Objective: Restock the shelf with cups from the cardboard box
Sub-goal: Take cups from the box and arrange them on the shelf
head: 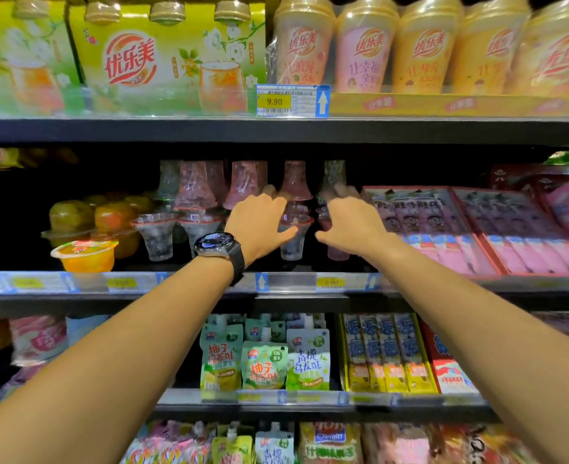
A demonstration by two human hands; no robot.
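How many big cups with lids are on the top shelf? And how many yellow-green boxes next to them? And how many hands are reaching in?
Tall lidded cups: 5
Yellow-green boxes: 2
Hands: 2, the left hand and the right hand
Total: 9

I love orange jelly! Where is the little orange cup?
In the head view, the orange cup sits at the front of the middle shelf, on the left, beside the clear cups and left of the left hand.
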